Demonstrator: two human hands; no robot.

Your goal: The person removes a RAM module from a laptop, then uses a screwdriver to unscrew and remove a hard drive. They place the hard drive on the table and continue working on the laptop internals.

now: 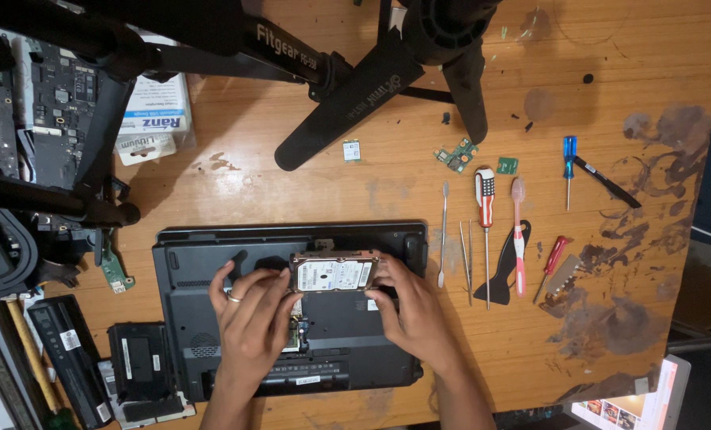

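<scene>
1. Both hands grip one thing: the left hand and the right hand close their fingertips on opposite short ends of a hard drive, a flat silver block with a white label facing up.
2. Position of the drive: it is held level just above the open bay of a black laptop, which lies base-up on the wooden table. Whether its underside touches the bay cannot be told.
3. Step in hand, as a judgement: the drive is at the bay mouth, either lifting out or seating in; the frame alone does not settle which.
4. What the next move calls for, as a judgement: keeping the drive flat and square to the bay, with even force from both ends, so that the connector edge is not levered.
5. Tools to the right of the laptop, well apart from the hands: a metal spudger, tweezers, a red-and-white screwdriver, a pink toothbrush, a small red screwdriver and a blue screwdriver.
6. Surroundings: small circuit boards lie above the tools; a black tripod stands over the table's far side; a battery pack lies at the lower left.
</scene>
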